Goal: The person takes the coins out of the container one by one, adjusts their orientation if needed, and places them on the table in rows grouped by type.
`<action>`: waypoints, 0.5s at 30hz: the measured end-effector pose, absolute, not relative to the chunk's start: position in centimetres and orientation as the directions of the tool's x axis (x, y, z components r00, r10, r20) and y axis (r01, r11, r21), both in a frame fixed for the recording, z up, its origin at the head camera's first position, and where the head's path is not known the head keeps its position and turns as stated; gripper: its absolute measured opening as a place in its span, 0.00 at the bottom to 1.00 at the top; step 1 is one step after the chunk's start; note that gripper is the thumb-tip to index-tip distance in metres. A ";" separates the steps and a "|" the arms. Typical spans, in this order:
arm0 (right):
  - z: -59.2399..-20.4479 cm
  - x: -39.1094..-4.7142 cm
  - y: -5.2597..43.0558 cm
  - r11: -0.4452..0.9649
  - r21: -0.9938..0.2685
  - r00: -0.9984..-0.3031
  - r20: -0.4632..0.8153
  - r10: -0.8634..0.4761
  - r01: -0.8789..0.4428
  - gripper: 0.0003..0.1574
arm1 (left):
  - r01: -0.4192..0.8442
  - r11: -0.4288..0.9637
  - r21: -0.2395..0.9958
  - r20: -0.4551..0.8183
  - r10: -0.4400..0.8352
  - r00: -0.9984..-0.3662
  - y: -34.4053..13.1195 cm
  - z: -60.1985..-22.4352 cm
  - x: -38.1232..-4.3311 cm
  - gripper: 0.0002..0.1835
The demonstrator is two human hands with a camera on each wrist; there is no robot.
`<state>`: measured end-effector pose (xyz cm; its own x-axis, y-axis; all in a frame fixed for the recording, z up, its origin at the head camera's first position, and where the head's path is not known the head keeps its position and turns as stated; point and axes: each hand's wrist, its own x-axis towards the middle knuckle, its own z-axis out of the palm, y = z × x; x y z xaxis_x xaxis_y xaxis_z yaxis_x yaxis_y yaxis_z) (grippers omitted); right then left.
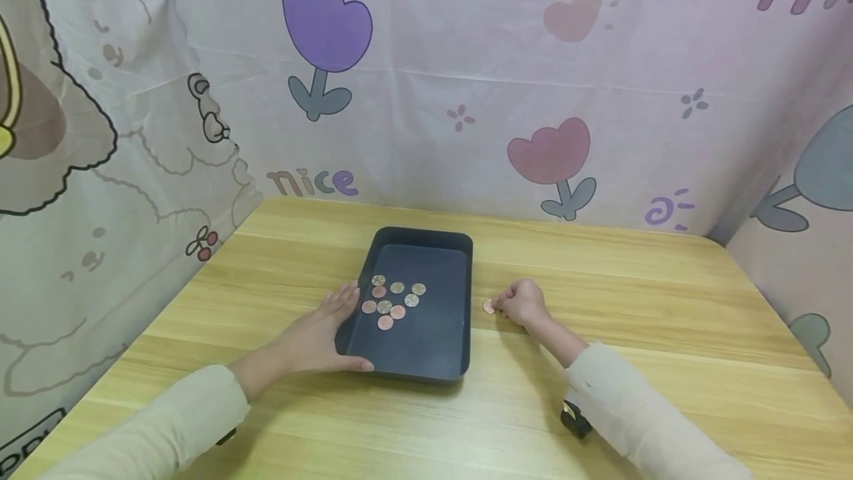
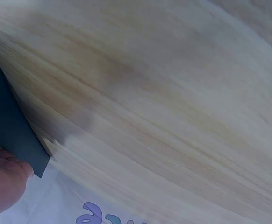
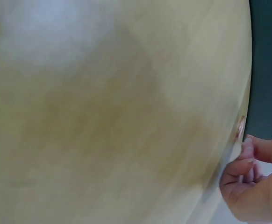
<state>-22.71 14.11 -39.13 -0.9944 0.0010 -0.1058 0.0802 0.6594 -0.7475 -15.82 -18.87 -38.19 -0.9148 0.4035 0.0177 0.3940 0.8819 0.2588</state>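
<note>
A dark rectangular tray (image 1: pixel 436 347) lies on the table with several coins (image 1: pixel 384 307) inside, some copper and some golden. My left hand (image 1: pixel 316 335) rests against its left side, fingers fairly straight along the wall and thumb at the near edge. The left wrist view shows that hand (image 2: pixel 5 179) touching the dark tray wall (image 2: pixel 10 116). To the right of the tray, my right hand (image 1: pixel 523 304) pinches the edge of a copper coin (image 1: pixel 489 307) at the tabletop. In the right wrist view, the coin (image 3: pixel 240 127) shows as a thin copper sliver at the fingertips.
The light wooden table (image 1: pixel 620 280) reaches back to a patterned cloth (image 1: pixel 426 80) that hangs behind it and along both sides. Beneath the right sleeve (image 1: pixel 626 391) a small black device (image 1: pixel 574 419) shows at the wrist.
</note>
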 end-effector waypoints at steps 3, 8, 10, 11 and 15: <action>-38.8 -22.6 13.7 0.592 -0.804 -0.998 -0.061 -0.005 0.046 0.08 | 0.391 0.881 0.264 0.016 0.402 -0.916 -18.9 -38.1 -15.8 0.64; -37.6 -22.4 12.4 0.432 -0.902 -0.999 0.009 -0.050 -0.030 0.10 | 0.390 0.881 0.267 0.012 0.402 -0.916 -18.9 -38.1 -15.8 0.64; -37.2 -22.3 11.7 0.381 -0.923 -0.997 0.027 -0.073 -0.052 0.10 | 0.393 0.881 0.264 0.012 0.405 -0.914 -18.8 -38.1 -15.8 0.64; -37.0 -22.3 11.3 0.370 -0.927 -0.996 0.038 -0.080 -0.065 0.10 | 0.394 0.881 0.263 0.012 0.406 -0.914 -18.8 -38.1 -15.8 0.64; -36.5 -22.2 9.8 0.380 -0.914 -0.989 0.113 -0.100 -0.143 0.09 | 0.397 0.880 0.260 0.016 0.407 -0.913 -18.9 -38.1 -15.8 0.64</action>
